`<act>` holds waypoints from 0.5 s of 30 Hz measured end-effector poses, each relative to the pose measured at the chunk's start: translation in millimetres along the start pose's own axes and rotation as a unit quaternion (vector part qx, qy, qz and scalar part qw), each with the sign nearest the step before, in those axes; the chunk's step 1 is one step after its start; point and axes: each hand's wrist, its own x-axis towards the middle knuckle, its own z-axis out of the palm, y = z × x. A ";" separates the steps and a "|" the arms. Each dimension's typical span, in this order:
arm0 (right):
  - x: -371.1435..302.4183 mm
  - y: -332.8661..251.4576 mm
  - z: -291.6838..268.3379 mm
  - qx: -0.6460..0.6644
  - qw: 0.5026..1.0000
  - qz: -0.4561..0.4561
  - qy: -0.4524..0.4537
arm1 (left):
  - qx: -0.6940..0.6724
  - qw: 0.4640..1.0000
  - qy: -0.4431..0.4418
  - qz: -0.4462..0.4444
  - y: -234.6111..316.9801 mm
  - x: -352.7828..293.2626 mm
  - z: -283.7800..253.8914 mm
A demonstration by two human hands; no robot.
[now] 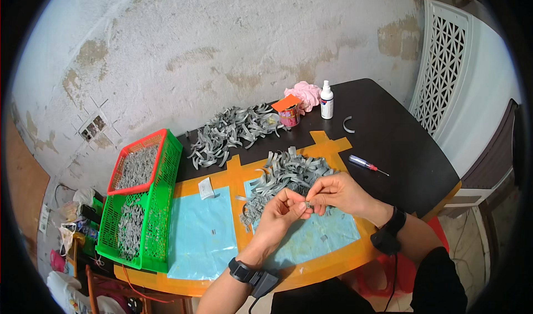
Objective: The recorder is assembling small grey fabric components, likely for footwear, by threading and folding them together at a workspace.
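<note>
My left hand (280, 213) and my right hand (340, 193) meet over the blue sheet (311, 237), both with their fingers pinched together. Between the fingertips is a small greyish metallic-looking piece (308, 204), mostly covered by the fingers; its exact kind does not show. Just beyond my hands lies a heap of curved grey strips (288, 169). Smaller grey pieces (252, 209) spread along the left side of that heap. A few tiny bits (325, 238) rest on the sheet near me.
A second pile of grey strips (230, 133) lies at the back. At the left, a green basket (149, 230) and a red basket (161, 157) hold small grey parts. A screwdriver (363, 163), white spray bottle (326, 104), tin (288, 117) and pink cloth (305, 93) stand or lie farther back.
</note>
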 end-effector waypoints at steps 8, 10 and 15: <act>2.3 4.5 -1.3 -0.011 1.000 -0.010 -0.005 | 0.007 1.000 -0.002 0.001 0.5 3.3 0.0; 1.3 6.3 -0.8 -0.012 1.000 -0.010 -0.002 | 0.005 1.000 -0.005 -0.001 -0.3 3.3 0.0; 1.4 8.6 1.4 -0.009 1.000 -0.030 0.000 | -0.038 0.999 -0.010 -0.019 2.6 1.9 0.3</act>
